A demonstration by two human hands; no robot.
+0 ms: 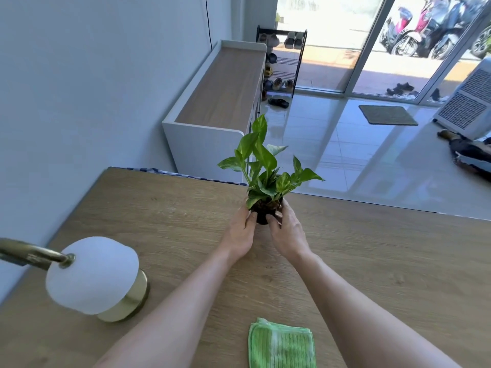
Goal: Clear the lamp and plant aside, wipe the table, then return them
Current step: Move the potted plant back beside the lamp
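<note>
A small green leafy plant (265, 166) in a dark pot (262, 217) stands near the far edge of the wooden table (385, 256). My left hand (239, 232) wraps the pot's left side and my right hand (288, 235) its right side. At the near left stands a lamp (93, 274) with a white globe shade, a brass arm and a round brass base. A folded green cloth (281, 343) lies flat at the table's near edge, between my forearms.
A pale wall runs along the table's left side. Beyond the far edge stand a low white cabinet (223, 86) with a wooden top and a shoe rack (281, 62). Tiled floor, a doormat (386, 115) and glass doors lie to the right.
</note>
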